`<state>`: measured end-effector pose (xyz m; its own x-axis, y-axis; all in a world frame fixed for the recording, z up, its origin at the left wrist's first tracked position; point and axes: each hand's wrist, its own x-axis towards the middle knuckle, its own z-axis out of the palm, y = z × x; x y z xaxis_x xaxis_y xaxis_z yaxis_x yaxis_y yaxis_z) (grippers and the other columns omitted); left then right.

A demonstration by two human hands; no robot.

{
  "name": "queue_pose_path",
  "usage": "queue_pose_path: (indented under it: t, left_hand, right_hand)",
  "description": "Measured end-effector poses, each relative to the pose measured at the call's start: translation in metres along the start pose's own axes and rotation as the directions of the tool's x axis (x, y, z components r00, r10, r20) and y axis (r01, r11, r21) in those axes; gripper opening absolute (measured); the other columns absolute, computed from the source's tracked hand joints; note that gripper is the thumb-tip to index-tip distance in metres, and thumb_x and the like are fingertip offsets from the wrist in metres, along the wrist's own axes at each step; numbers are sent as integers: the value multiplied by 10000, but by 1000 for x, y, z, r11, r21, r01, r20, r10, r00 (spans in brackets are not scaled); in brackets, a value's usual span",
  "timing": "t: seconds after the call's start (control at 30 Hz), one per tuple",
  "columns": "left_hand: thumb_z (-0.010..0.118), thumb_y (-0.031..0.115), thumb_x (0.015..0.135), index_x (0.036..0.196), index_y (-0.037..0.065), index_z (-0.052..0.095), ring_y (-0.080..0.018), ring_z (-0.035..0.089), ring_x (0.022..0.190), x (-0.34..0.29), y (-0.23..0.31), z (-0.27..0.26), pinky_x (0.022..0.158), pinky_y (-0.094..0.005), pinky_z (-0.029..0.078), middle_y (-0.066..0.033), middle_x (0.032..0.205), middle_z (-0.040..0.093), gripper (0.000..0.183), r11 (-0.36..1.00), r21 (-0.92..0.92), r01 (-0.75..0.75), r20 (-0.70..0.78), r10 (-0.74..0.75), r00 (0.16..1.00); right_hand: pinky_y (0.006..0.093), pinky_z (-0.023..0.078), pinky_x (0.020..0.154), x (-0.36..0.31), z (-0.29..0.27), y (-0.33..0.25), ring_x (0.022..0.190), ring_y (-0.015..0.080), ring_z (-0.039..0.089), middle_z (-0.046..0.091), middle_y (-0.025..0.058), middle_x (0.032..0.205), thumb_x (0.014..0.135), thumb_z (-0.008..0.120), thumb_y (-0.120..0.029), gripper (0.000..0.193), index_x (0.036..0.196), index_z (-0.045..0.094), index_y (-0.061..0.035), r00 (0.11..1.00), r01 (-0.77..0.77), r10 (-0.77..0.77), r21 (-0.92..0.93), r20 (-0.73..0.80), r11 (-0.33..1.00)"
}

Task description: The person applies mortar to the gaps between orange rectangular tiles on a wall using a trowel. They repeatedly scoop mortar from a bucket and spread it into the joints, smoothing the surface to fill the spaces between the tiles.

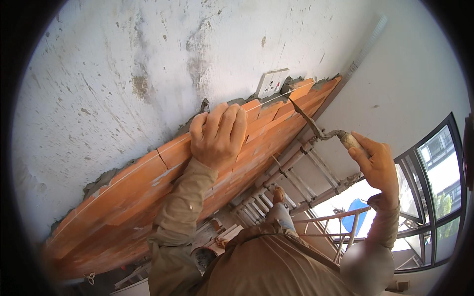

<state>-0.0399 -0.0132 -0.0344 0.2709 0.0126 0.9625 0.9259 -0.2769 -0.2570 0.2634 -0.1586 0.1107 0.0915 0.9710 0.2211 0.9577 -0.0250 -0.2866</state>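
The trowel (307, 118) reaches from the right, its tip at the grey mortar (270, 100) by the gap in the top row of bricks; whether it touches is too fine to tell. Good handling here, I'd judge, means a light wrist, the blade kept at a low angle, and the mortar spread evenly into the gap without knocking the white string (114, 178) along the top edge or smearing the socket plate (272, 83) just behind. The orange brick (176, 149) is best kept steady, with even pressure and no push toward the wall (123, 54). That brick is under and to the left of the left hand (217, 135), whose fingers curl over its top edge; with the thumb hidden, I cannot tell how firmly it grips. The right hand (377, 160), well apart on the right, is wrapped around the trowel's handle, with the blade pointing far and left. Below, nearer the person, stands a ladder-like frame (296, 186).
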Motion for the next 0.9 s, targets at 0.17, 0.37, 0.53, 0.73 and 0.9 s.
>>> queue_pose_path:
  t: [0.17,0.37,0.53,0.73,0.9]
  left_hand:
    - [721,172,933,956,202,687,-108,659,995,1,-3,-3,935,-375,369,87,990,698,51,1000,0,1,15,-1,1000]
    - [753,193,922,957,206,701,-113,663,997,-1,-4,-1,941,-376,361,89,996,715,64,1000,-4,0,2,0,1000]
    - [754,204,929,963,207,704,-116,663,998,-2,-2,0,938,-377,367,88,997,718,60,1000,2,0,8,0,1000]
    - [752,217,937,963,207,700,-117,661,993,-2,-1,0,936,-375,371,87,993,716,59,1000,6,9,-3,-9,1000]
    - [740,206,940,970,201,701,-114,661,993,0,-2,-2,937,-374,369,86,1000,711,50,1000,2,9,19,-9,1000]
  right_hand:
    - [397,540,781,9,23,28,786,360,719,743,264,923,911,702,-229,464,1294,683,32,1000,-9,9,122,-5,992]
    - [374,483,657,25,23,28,642,262,586,637,188,752,940,681,-249,426,1276,691,12,996,87,-84,99,-31,991]
    - [384,465,618,37,15,22,592,257,559,609,186,692,958,667,-246,376,1225,707,15,989,149,-150,84,7,985]
    - [413,438,596,52,-6,-3,561,272,522,569,175,636,1002,649,-273,318,1079,730,26,978,158,-161,35,132,987]
    - [397,435,566,65,-27,-16,528,233,530,527,146,587,1037,617,-348,398,1038,742,31,947,201,-190,-17,258,979]
